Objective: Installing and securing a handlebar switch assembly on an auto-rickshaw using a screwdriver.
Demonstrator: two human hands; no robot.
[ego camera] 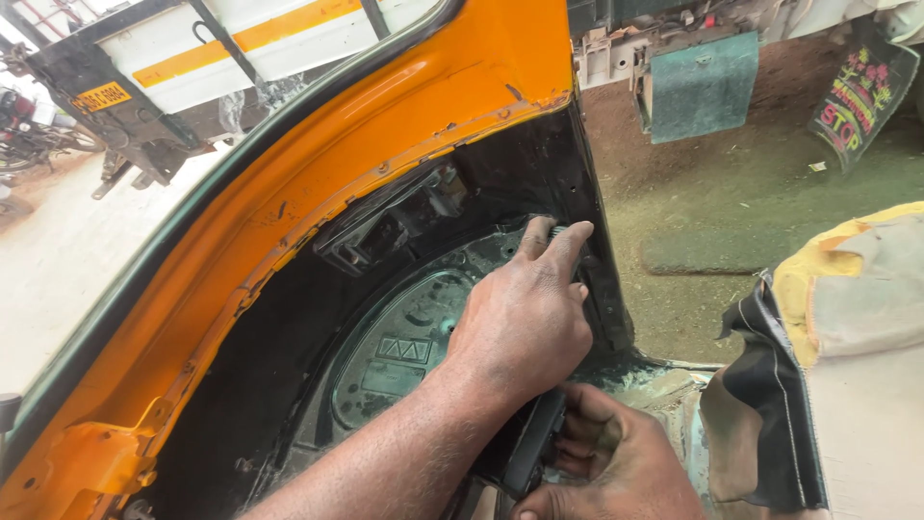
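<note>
My left hand [525,323] reaches up from the lower left into the black inner panel [404,337] of an orange vehicle body [385,106]. Its fingertips press on a small dark part [558,231] at the panel's upper right edge. My right hand [606,462] is below it at the bottom edge of the view, with fingers curled around a black plastic piece [534,448] at the panel's lower end. A round moulded recess shows in the panel left of my left hand.
A worn yellow and grey cover with black lining [828,337] sits at the right. Beyond the body edge is green-tinted dirt ground [731,202]. A truck's rear [241,48], a green mud flap [703,87] and a black one [861,96] stand behind.
</note>
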